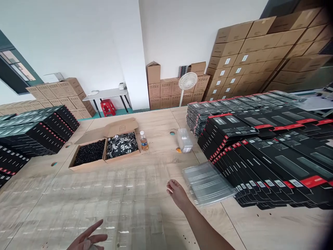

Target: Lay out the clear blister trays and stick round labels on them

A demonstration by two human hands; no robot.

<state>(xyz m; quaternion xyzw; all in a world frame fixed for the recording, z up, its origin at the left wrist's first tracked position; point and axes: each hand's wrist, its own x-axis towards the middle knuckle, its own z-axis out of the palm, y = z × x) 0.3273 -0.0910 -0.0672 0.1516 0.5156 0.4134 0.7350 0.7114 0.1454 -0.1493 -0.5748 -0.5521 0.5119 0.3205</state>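
My right hand [177, 193] reaches forward over the wooden table [161, 121], fingers loosely curled and holding nothing I can see, just left of a stack of clear plastic trays [208, 182]. My left hand [88, 239] is at the bottom edge with fingers stretched out, resting on a wide spread of clear plastic blister trays [104, 201] that covers the near table. Rows of black retail boxes with red tabs [273, 152] are stacked to the right of the clear stack.
An open cardboard box [106, 146] holds small black parts and patterned bags. Beside it stand a small bottle [143, 140] and a clear plastic container [184, 140]. More black boxes [33, 132] stack at left. Cartons [260, 52], a fan [187, 81] and a red stool [108, 107] stand behind.
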